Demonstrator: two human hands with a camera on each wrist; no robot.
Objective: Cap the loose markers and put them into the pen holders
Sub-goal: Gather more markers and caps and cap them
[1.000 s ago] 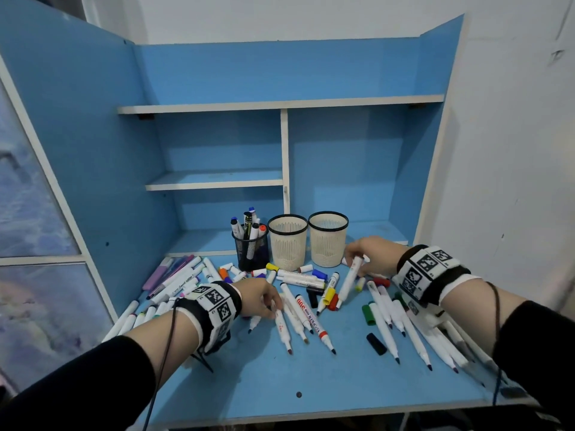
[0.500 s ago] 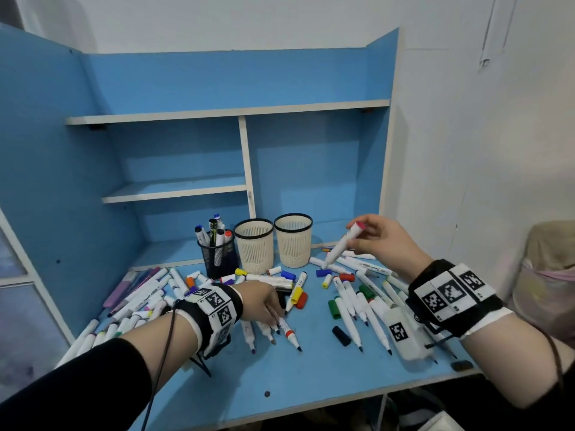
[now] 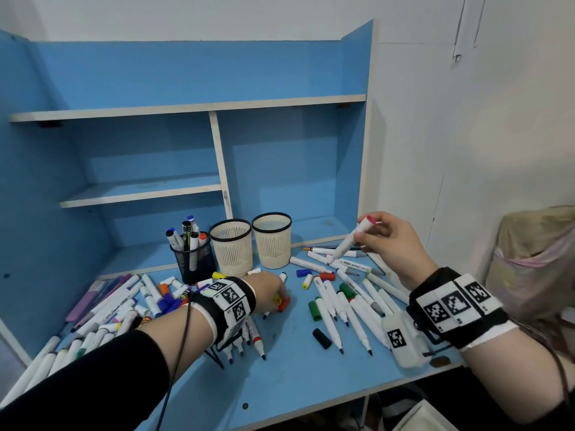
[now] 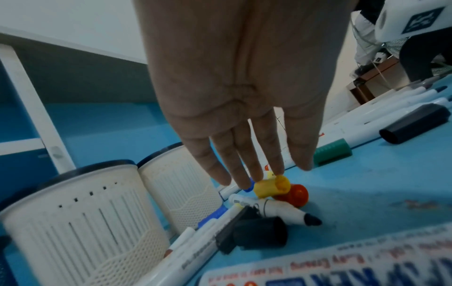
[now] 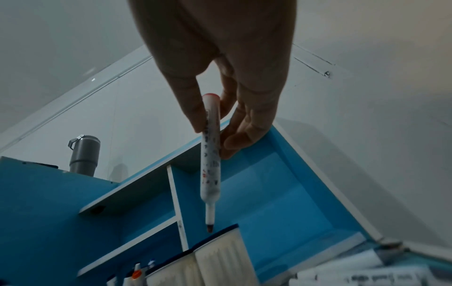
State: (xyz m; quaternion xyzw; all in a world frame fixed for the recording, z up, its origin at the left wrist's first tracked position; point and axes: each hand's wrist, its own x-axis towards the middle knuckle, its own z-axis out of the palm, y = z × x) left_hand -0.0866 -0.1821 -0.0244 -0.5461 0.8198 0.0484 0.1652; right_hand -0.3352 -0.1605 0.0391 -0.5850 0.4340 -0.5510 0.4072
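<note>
Red marker (image 5: 210,154), uncapped, tip down, pinched near its tail end between thumb and fingers of the right hand (image 3: 392,241); it hangs in the air to the right of the right-hand cream holder (image 3: 272,241), clear of the desk (image 3: 295,377). Step in hand, as I read it: finding this marker's cap. Left hand (image 3: 267,290) reaches down in front of the cream holders, fingers straight and holding nothing, fingertips (image 4: 277,170) at a yellow cap (image 4: 269,186) with a red cap (image 4: 292,194) touching it on the near side. Whether a fingertip actually rests on the yellow cap, cannot tell. Next move likely calls for passing over the yellow and pinching the red cap, then bringing it to the marker's tip and pressing it home; the two caps lie so close that the wrong one could roll off. The hands are well apart, so one must travel. Left of the cream holders, a black mesh holder (image 3: 194,262) already stands with several capped markers. Around the cream holders' front, many loose markers (image 3: 351,312) and stray caps lie scattered, most still uncapped – task looks early
</note>
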